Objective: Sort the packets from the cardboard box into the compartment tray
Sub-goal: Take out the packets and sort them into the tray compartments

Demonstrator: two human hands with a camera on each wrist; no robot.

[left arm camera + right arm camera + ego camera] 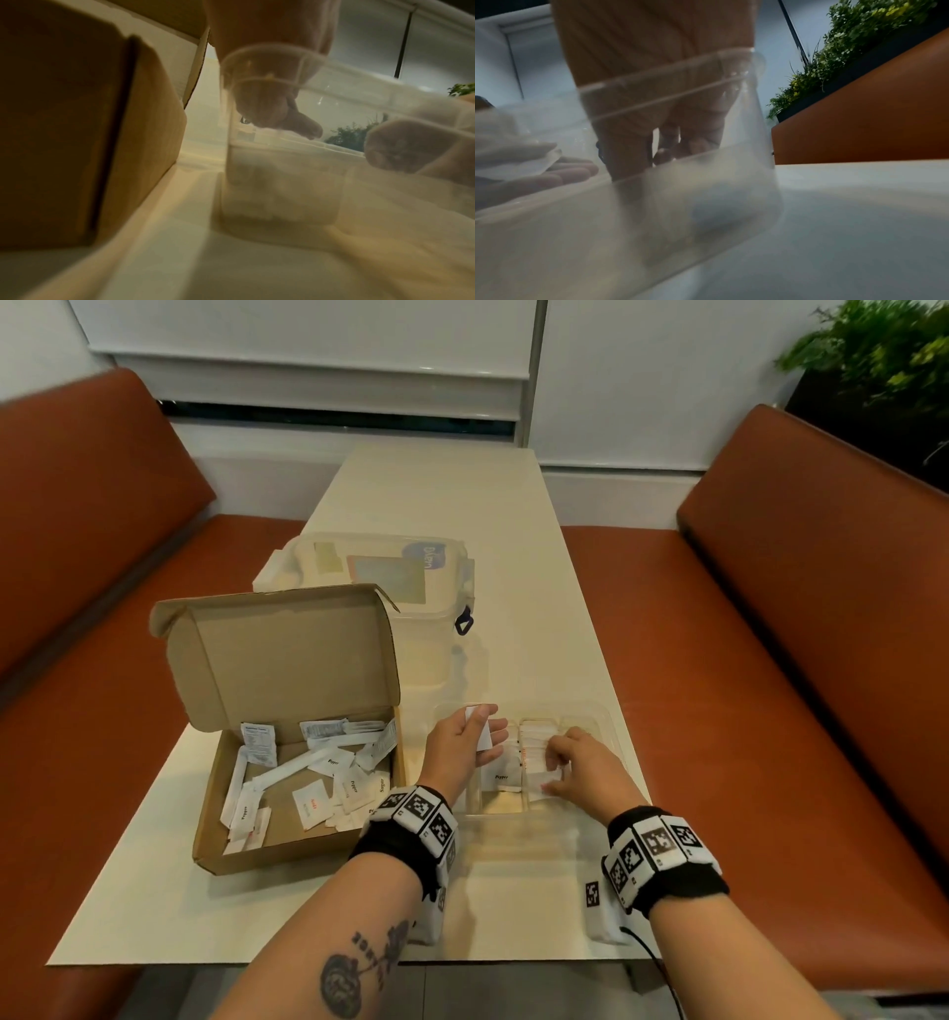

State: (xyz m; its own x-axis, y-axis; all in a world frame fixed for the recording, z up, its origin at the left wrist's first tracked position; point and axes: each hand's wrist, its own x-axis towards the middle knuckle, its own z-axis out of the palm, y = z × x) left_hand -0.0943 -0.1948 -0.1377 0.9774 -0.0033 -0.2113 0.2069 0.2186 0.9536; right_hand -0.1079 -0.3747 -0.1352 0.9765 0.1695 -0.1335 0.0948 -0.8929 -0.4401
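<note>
The open cardboard box point(287, 845) sits at the front left of the table, with several white packets point(313, 762) loose inside. To its right stands the clear compartment tray point(606, 716), packed with white packets; one point(500, 775) reads Pepper. My left hand point(488, 731) hovers over the tray's left end and holds a white packet point(475, 713) between thumb and fingers. My right hand point(552, 773) reaches into the middle compartment, with its curled fingers and thumb pinching a white packet point(536, 770) in the row there. The wrist views show both hands blurred through the tray wall point(282, 182) point(680, 203).
A clear lidded plastic container point(369, 577) stands behind the box. Orange benches point(770, 660) flank the table on both sides, and a plant point(883, 351) sits at the back right. The box side point(77, 121) stands close to the tray's left.
</note>
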